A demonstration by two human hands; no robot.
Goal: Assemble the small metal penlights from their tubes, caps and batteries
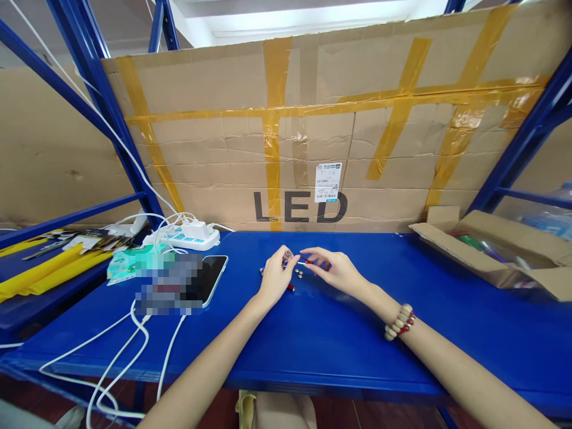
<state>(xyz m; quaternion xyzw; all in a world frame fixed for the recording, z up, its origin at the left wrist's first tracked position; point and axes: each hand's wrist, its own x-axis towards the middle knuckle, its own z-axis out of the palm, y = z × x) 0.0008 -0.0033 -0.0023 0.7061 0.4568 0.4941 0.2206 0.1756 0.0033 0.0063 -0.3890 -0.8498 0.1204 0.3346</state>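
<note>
My left hand point(274, 275) rests on the blue shelf top point(339, 357) with its fingers pinched on a small round metal part point(288, 254). My right hand point(336, 269), with a bead bracelet point(399, 322) at the wrist, pinches a thin red-tipped piece point(307, 262) right beside the metal part. Several small round metal pieces point(298, 274) lie on the blue surface between the two hands. Another small piece point(261, 271) lies just left of my left hand.
A phone point(211, 279) and a white power strip point(190, 234) with white cables point(134, 351) lie at the left. An open cardboard box point(504, 250) sits at the right. A taped cardboard sheet marked LED point(313, 149) stands behind. Yellow strips point(49, 268) lie far left.
</note>
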